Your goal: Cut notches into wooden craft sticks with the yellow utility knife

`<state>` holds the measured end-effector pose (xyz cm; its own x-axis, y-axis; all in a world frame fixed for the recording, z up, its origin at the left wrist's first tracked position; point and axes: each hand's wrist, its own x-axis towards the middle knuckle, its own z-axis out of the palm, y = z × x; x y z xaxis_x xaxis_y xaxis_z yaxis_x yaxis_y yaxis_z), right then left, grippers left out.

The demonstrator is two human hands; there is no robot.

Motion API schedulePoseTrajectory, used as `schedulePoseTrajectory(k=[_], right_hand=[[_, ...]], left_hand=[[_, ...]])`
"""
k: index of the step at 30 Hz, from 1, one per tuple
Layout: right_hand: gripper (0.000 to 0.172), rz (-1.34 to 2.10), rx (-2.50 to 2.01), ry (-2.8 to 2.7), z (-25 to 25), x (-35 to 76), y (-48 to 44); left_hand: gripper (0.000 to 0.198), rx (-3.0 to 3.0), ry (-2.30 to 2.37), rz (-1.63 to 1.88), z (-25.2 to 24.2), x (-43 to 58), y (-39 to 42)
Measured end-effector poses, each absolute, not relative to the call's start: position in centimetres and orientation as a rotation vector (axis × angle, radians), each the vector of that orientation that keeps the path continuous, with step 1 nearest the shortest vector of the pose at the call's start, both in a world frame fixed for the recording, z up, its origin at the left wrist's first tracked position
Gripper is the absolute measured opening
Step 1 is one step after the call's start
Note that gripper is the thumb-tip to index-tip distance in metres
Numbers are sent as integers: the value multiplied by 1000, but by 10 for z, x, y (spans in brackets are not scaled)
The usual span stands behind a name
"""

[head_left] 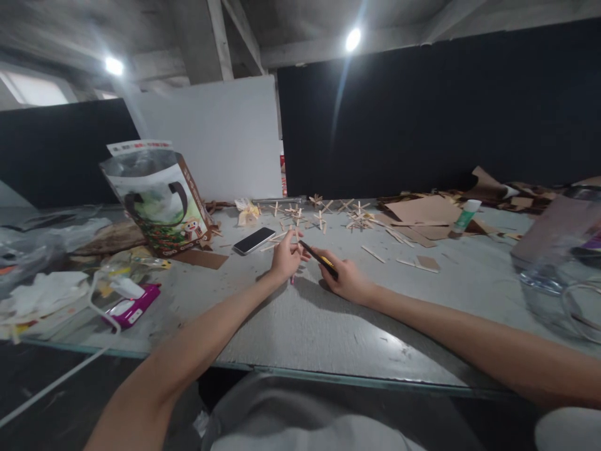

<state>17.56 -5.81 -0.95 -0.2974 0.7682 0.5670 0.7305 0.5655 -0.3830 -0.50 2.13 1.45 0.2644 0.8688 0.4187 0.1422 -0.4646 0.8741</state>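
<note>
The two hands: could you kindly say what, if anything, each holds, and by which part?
The right hand holds a black tool by its rear part; the left hand pinches a light stick; exactly where is unclear.

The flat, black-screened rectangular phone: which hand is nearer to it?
Left. The left hand is just right of the phone; the right hand, holding a slim black-and-yellow tool, is farther right, beyond the left hand.

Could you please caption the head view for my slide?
A left hand holds a thin stick near a phone; the right hand grips a black-and-yellow tool.
</note>
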Motion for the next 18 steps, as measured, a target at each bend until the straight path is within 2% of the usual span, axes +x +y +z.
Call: schedulePoseTrajectory(k=[13, 18], right_hand=[[51, 44, -1137, -2054, -13, 177, -56], [51, 35, -1160, -2057, -12, 177, -57]], left_hand=[[30, 1812, 860, 1277, 16, -6, 23], [26, 1884, 853, 1315, 15, -5, 23]])
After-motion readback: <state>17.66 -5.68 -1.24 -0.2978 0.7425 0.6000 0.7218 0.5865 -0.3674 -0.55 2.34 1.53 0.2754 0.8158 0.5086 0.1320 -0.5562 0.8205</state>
